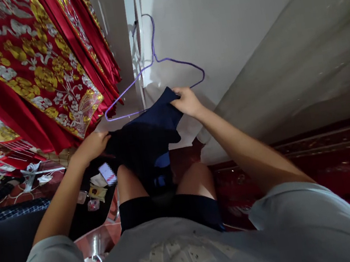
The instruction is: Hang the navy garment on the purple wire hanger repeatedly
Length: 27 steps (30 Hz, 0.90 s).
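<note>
Between my two hands a dark navy garment is stretched out, its lower part hanging over my lap. My left hand pinches its left edge. The upper right corner is gripped by my right hand, thumb across the cloth. Just behind the cloth, a purple wire hanger hangs by its hook from a white metal post. Part of the hanger's lower bar is hidden by the garment, and I cannot tell whether the cloth is on it.
Red cloths with gold and silver embroidery hang at the upper left. A phone and small packets lie on a dark surface at my left. A grey covering stands at the right, beside red patterned fabric. The white post rises ahead.
</note>
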Available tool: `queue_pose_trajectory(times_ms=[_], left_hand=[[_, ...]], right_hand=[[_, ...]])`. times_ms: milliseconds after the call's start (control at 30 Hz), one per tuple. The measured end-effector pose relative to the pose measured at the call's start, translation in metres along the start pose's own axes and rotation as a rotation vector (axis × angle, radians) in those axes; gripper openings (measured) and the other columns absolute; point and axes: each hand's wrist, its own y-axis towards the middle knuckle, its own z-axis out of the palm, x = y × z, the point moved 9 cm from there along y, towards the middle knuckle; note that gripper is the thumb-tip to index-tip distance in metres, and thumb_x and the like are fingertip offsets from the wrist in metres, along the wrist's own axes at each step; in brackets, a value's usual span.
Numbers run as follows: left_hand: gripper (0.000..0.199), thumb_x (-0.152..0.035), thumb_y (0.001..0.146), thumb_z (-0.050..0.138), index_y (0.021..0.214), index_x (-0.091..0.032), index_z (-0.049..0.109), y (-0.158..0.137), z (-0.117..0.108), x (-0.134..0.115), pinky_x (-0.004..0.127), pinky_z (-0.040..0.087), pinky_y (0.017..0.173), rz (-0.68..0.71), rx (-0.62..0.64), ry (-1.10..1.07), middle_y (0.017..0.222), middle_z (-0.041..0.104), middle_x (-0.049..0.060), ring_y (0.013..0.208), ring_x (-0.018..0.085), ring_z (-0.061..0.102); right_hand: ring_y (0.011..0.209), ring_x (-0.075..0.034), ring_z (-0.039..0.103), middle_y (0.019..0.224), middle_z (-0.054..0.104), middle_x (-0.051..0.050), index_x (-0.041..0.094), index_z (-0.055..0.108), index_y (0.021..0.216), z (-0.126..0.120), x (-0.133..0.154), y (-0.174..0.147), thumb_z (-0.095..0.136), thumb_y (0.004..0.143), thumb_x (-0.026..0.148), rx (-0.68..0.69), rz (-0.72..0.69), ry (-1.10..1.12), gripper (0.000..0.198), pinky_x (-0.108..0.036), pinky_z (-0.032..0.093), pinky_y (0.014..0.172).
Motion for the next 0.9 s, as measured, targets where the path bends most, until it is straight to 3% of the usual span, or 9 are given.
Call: queue_pose_trajectory(times_ms=[167,267,333,433,533,633,767,900], left_hand=[[0.024,-0.026,0.092,0.051,0.069,-0.022,0.050,0.027,-0.041,-0.048,0.038,0.050,0.090,0.213,-0.258,-0.138,0.084,0.062,0.008,0.085,0.025,0.062],[0.023,-0.025,0.092,0.051,0.069,-0.020,0.052,0.039,-0.052,-0.080,0.043,0.049,0.102,0.331,-0.278,-0.216,0.105,0.067,0.011,0.105,0.028,0.065],[0.024,-0.024,0.090,0.053,0.066,-0.020,0.052,0.042,-0.054,-0.088,0.044,0.050,0.102,0.341,-0.240,-0.199,0.109,0.068,0.011,0.108,0.028,0.066],[0.029,-0.026,0.084,0.059,0.057,-0.020,0.049,0.039,-0.045,-0.079,0.045,0.051,0.102,0.300,-0.100,-0.138,0.098,0.070,0.010,0.109,0.031,0.067],[0.030,-0.027,0.082,0.059,0.053,-0.022,0.051,0.025,-0.026,-0.064,0.046,0.051,0.103,0.266,0.082,-0.083,0.087,0.070,0.009,0.118,0.034,0.064],[0.030,-0.028,0.085,0.055,0.056,-0.022,0.054,0.015,-0.020,-0.062,0.046,0.050,0.105,0.260,0.129,-0.042,0.095,0.071,0.011,0.122,0.033,0.063],[0.025,-0.030,0.091,0.052,0.069,-0.019,0.059,0.024,-0.051,-0.085,0.051,0.046,0.110,0.300,-0.097,-0.046,0.124,0.067,0.015,0.130,0.036,0.058],[0.017,-0.025,0.096,0.050,0.093,-0.018,0.065,0.052,-0.079,-0.113,0.047,0.044,0.112,0.393,-0.346,-0.139,0.122,0.067,0.012,0.125,0.030,0.061]], right_hand=[[0.078,-0.024,0.064,0.065,0.061,-0.002,0.019,0.064,0.073,-0.033,0.013,-0.020,0.067,0.076,0.023,-0.081,-0.002,-0.136,0.006,-0.039,0.055,0.081],[0.082,-0.027,0.066,0.069,0.065,-0.006,0.020,0.063,0.075,-0.044,0.021,-0.028,0.067,0.077,0.023,-0.134,-0.024,-0.226,0.006,-0.042,0.055,0.083],[0.087,-0.030,0.068,0.078,0.070,-0.010,0.019,0.066,0.080,-0.050,0.021,-0.030,0.065,0.078,0.024,-0.161,-0.036,-0.267,0.005,-0.043,0.055,0.084],[0.093,-0.032,0.070,0.087,0.074,-0.013,0.018,0.069,0.087,-0.056,0.018,-0.029,0.063,0.080,0.026,-0.197,-0.046,-0.315,0.012,-0.043,0.055,0.084],[0.095,-0.032,0.070,0.089,0.075,-0.015,0.017,0.070,0.091,-0.053,0.014,-0.029,0.063,0.078,0.024,-0.191,-0.043,-0.356,0.016,-0.043,0.055,0.085],[0.094,-0.034,0.069,0.083,0.072,-0.014,0.017,0.070,0.089,-0.045,0.014,-0.031,0.064,0.075,0.020,-0.173,-0.018,-0.380,0.015,-0.046,0.055,0.086],[0.091,-0.033,0.066,0.067,0.062,-0.010,0.019,0.066,0.076,-0.033,0.025,-0.039,0.065,0.073,0.018,-0.158,-0.022,-0.336,0.003,-0.049,0.054,0.087],[0.082,-0.030,0.065,0.068,0.063,-0.009,0.019,0.064,0.073,-0.018,0.047,-0.052,0.065,0.074,0.018,-0.086,-0.041,-0.260,0.002,-0.046,0.055,0.084]])
